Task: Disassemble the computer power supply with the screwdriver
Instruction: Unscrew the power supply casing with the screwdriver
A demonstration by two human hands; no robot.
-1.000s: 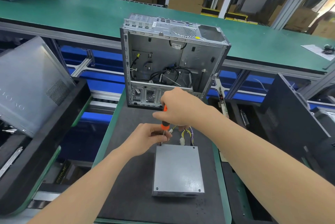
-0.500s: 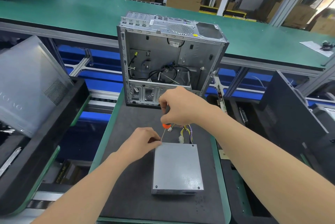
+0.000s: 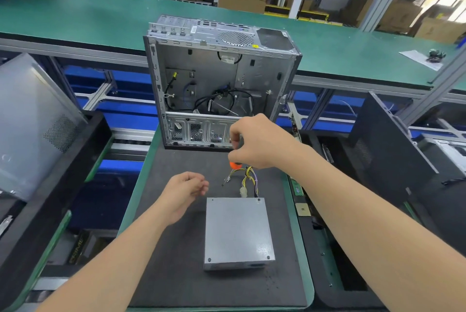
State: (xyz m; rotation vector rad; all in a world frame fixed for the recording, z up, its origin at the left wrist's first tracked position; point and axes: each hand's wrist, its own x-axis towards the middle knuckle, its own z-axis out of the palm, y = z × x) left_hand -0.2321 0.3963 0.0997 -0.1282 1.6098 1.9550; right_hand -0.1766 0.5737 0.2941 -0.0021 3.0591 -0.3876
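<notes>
The grey metal power supply (image 3: 238, 231) lies flat on the dark mat (image 3: 176, 261), its yellow and black cables (image 3: 248, 178) trailing from the far end. My right hand (image 3: 259, 142) grips the orange-handled screwdriver (image 3: 235, 165) above those cables, shaft pointing down and left, its tip off the box. My left hand (image 3: 184, 192) hovers left of the box's far left corner with its fingers curled toward the thumb. I cannot see whether anything is between them.
An open, gutted computer case (image 3: 219, 79) stands upright at the mat's far end. A grey side panel (image 3: 32, 120) leans in a bin at the left, and a black case (image 3: 385, 145) sits at the right. A green conveyor (image 3: 100, 16) runs behind.
The screwdriver has lifted off the power supply's far left corner and moved up and right. My left hand let go of the shaft and drew back to the left.
</notes>
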